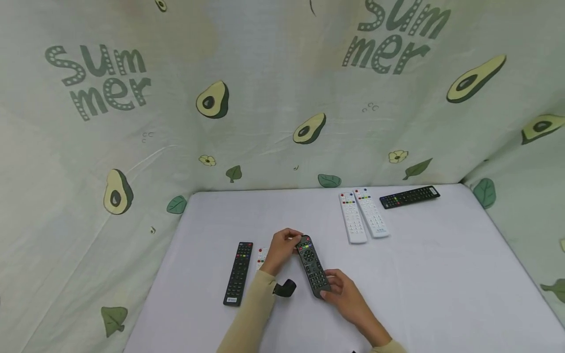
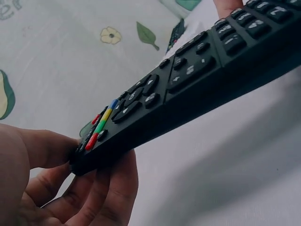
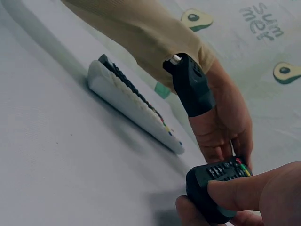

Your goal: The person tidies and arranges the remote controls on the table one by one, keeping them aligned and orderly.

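A dark grey remote control (image 1: 314,267) with coloured buttons near its top is held above the white table by both hands. My left hand (image 1: 282,251) pinches its top end, thumb on one side and fingers beneath, as the left wrist view shows on the remote (image 2: 188,89). At the bottom end, my right hand (image 1: 346,296) grips it between thumb and fingers; the right wrist view shows this right hand (image 3: 254,197) too. Left of my left hand lie a black remote (image 1: 238,274) and a white remote (image 1: 262,256), the latter mostly hidden by the left arm.
Towards the back right of the table (image 1: 441,274) lie two white remotes (image 1: 353,218), (image 1: 372,213) side by side and a black remote (image 1: 409,197). A hanging cloth (image 1: 265,147) printed with avocados encloses the table. A black wrist camera (image 1: 286,288) sits on my left wrist.
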A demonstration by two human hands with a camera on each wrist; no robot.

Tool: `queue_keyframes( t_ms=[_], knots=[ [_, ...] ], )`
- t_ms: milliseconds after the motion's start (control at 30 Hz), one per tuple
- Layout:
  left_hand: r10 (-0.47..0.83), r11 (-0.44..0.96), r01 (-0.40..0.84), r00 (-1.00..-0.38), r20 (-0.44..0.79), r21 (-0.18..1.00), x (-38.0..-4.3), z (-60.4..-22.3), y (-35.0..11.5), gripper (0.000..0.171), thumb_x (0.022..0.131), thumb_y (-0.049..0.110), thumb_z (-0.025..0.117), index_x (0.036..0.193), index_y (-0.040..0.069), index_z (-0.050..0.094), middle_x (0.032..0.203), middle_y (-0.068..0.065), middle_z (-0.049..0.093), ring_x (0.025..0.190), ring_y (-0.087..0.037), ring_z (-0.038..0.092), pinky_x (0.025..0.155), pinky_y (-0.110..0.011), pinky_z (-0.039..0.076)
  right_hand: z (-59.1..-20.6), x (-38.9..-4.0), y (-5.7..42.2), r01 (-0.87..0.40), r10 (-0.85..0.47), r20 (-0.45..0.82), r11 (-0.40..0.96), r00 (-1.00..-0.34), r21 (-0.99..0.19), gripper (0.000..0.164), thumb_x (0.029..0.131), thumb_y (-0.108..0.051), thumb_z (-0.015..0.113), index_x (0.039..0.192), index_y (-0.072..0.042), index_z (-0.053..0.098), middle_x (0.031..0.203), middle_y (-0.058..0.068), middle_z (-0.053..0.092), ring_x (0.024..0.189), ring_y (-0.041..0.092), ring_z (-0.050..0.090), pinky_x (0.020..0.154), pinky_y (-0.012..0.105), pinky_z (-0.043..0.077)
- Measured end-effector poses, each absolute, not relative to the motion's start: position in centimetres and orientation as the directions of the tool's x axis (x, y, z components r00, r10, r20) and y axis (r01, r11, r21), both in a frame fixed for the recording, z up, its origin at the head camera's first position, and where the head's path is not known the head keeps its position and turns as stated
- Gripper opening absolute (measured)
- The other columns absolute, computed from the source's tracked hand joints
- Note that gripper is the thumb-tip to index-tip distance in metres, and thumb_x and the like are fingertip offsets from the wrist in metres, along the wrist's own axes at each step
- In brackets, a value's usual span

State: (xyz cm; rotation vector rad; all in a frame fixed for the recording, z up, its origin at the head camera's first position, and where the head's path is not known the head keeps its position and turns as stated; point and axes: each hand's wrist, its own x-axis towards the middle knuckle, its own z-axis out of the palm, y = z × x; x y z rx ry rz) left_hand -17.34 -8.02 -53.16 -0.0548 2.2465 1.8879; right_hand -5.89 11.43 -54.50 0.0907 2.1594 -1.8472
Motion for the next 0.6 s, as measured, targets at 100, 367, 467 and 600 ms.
queue_keyframes(
  t_ms=[100, 367, 467, 600],
  knots=[
    [0.12, 0.204, -0.165, -0.974, -0.192, 0.965, -16.9, -53.1, -8.3, 0.018, 0.105, 0.008, 0.063, 0.116, -0.005, 0.071, 0.116, -0.016, 0.069, 0.086, -0.015, 0.066, 0.075, -0.032, 0.062, -54.9, -5.4, 11.2, 0.229, -0.183, -0.256, 0.156, -0.949, -0.961, 0.057, 0.089, 0.004, 0.074, 0.14, 0.014, 0.049, 0.113, 0.016, 0.072, 0.107, 0.031, 0.073, 0.083, 0.03, 0.061],
    [0.121, 0.234, -0.161, -0.974, -0.193, 0.959, -16.5, -53.0, -8.9, 0.02, 0.105, 0.008, 0.063, 0.116, -0.005, 0.072, 0.115, -0.016, 0.07, 0.087, -0.015, 0.066, 0.073, -0.031, 0.061, -55.1, -5.1, 10.5, 0.195, -0.23, -0.229, 0.162, -0.946, -0.967, 0.059, 0.088, 0.004, 0.075, 0.14, 0.015, 0.047, 0.11, 0.015, 0.072, 0.102, 0.029, 0.073, 0.082, 0.029, 0.061],
    [0.12, 0.251, -0.159, -0.974, -0.194, 0.955, -16.3, -53.0, -9.0, 0.02, 0.105, 0.008, 0.063, 0.116, -0.006, 0.072, 0.115, -0.016, 0.07, 0.087, -0.014, 0.066, 0.073, -0.03, 0.061, -55.2, -4.9, 10.2, 0.185, -0.252, -0.221, 0.161, -0.942, -0.97, 0.06, 0.088, 0.004, 0.075, 0.14, 0.014, 0.047, 0.109, 0.013, 0.071, 0.1, 0.027, 0.073, 0.08, 0.029, 0.061],
    [0.125, 0.274, -0.147, -0.974, -0.186, 0.951, -16.0, -53.1, -9.2, 0.02, 0.106, 0.008, 0.062, 0.117, -0.006, 0.071, 0.116, -0.017, 0.07, 0.087, -0.014, 0.067, 0.074, -0.031, 0.062, -55.6, -4.8, 9.9, 0.173, -0.262, -0.214, 0.17, -0.941, -0.97, 0.06, 0.088, 0.004, 0.074, 0.14, 0.014, 0.047, 0.108, 0.012, 0.071, 0.097, 0.026, 0.073, 0.079, 0.029, 0.061]
  ],
)
